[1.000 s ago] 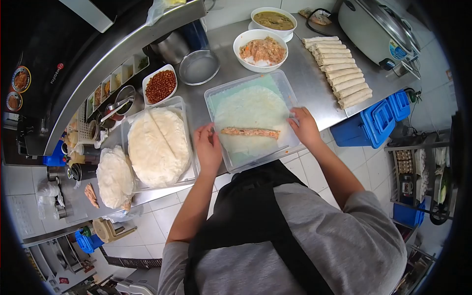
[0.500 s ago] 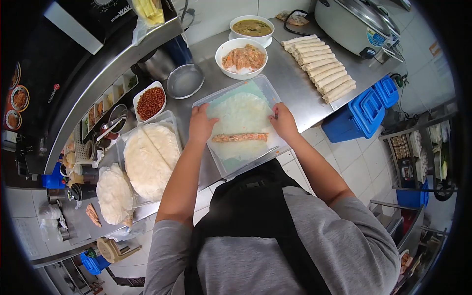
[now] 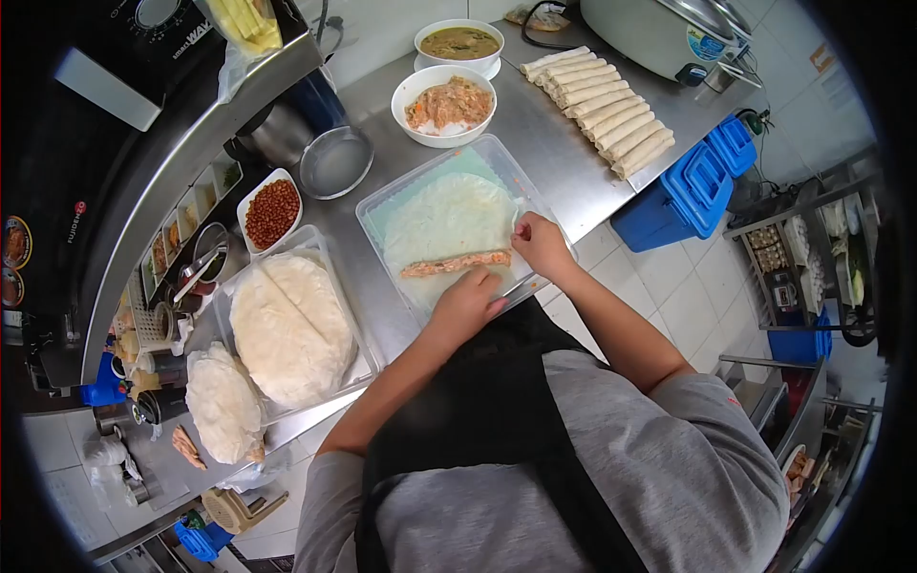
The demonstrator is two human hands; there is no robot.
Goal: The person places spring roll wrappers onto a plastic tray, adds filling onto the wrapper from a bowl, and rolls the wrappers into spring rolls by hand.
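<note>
A thin round spring roll wrapper [image 3: 444,218] lies on a green sheet over a clear plastic lid [image 3: 374,202]. Across its near part runs a strip of orange-pink filling [image 3: 454,264]. My left hand [image 3: 466,306] is just below the filling at the wrapper's near edge, thumb apart from the fingers. At the wrapper's right edge, my right hand [image 3: 542,244] has its fingers curled in and pinches the edge beside the filling's end. The fingertips are partly hidden.
Rolled spring rolls [image 3: 602,110] lie in a row at the far right. Behind the lid stand a filling bowl [image 3: 449,103] and a soup bowl [image 3: 460,43]. At left are stacked wrappers [image 3: 291,329] in a tub, peanuts [image 3: 272,214] and a metal bowl [image 3: 336,162].
Both hands have left the lid's sides. My left hand has moved right and nearer, below the filling; my right hand has closed at the wrapper's right edge. The camera view has shifted slightly.
</note>
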